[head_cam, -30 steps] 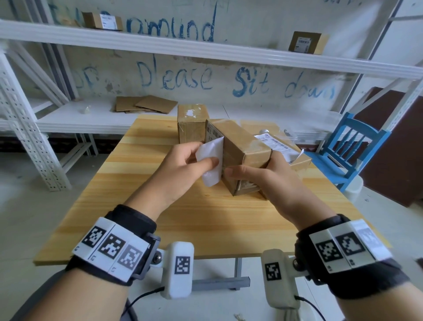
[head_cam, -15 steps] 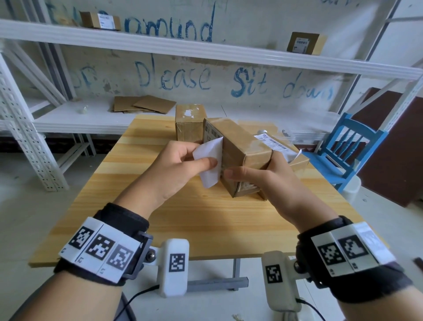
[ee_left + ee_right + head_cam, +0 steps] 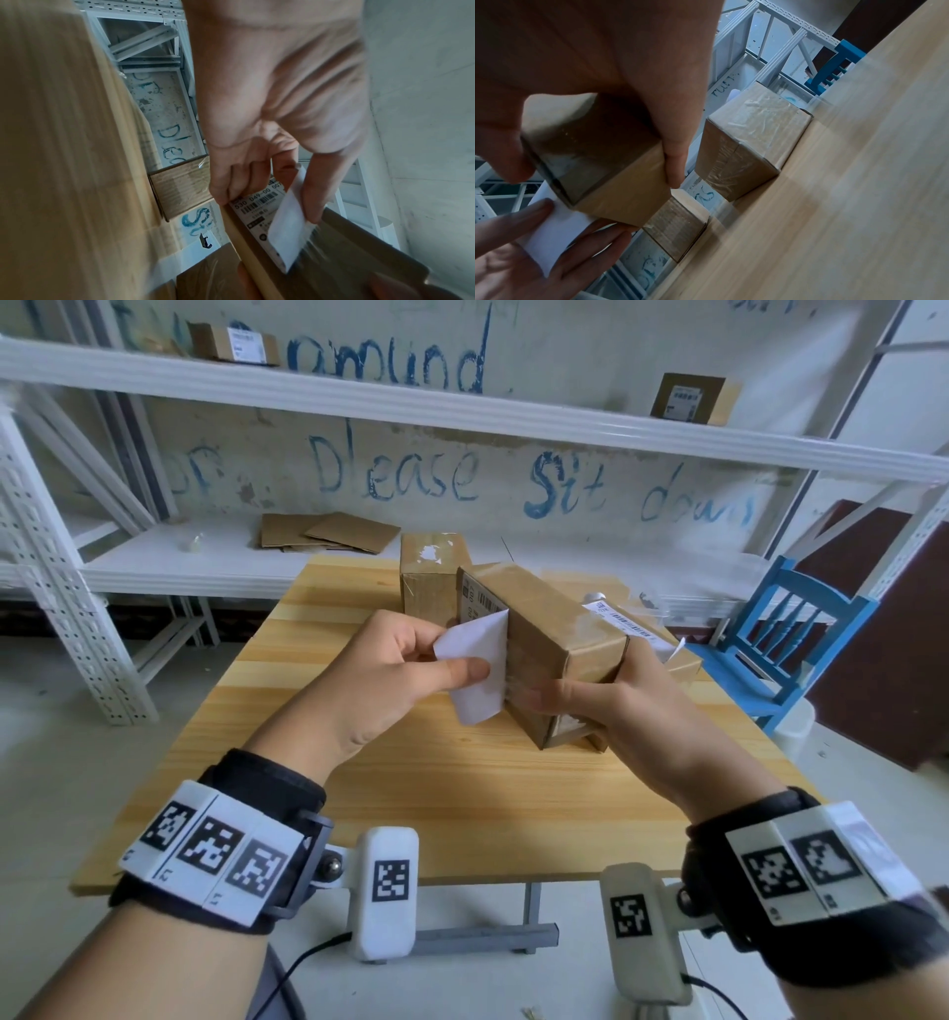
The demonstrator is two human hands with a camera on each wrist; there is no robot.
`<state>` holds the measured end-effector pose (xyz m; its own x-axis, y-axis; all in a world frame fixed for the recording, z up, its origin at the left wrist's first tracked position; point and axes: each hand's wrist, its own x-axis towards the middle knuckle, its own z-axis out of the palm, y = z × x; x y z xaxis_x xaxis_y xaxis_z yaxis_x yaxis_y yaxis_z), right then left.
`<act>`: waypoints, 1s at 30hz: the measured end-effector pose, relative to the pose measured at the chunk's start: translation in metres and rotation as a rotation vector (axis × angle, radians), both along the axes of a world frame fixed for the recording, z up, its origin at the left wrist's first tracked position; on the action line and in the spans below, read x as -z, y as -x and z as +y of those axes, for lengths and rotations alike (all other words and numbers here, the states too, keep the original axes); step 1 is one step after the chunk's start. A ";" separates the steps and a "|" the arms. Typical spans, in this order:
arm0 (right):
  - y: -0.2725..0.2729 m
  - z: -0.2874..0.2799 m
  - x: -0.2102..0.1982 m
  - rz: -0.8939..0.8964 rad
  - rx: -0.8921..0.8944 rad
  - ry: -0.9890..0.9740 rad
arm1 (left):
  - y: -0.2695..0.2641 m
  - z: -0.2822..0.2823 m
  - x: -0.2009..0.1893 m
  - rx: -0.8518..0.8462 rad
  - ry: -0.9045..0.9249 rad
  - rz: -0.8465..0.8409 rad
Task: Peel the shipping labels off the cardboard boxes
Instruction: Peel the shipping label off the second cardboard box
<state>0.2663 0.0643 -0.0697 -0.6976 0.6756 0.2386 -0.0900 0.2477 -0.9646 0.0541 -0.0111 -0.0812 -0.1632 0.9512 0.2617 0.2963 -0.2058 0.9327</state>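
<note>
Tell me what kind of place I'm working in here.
Probably a storeroom or small packing room: white slotted-steel shelving holding labelled cardboard boxes and flattened cardboard, bare painted wall, and a wooden table with more taped boxes.

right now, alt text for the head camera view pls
The left hand pinches a half-peeled white shipping label while the right hand grips its cardboard box above a wooden table; two more boxes sit behind.
</note>
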 end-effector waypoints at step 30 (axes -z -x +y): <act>0.000 0.003 -0.005 -0.021 -0.009 0.035 | -0.003 0.002 0.006 0.145 0.012 -0.090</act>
<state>0.2661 0.0675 -0.0647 -0.7086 0.6766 0.2002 -0.0716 0.2133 -0.9744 0.0569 -0.0090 -0.0869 -0.0466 0.9694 0.2408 0.1796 -0.2290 0.9567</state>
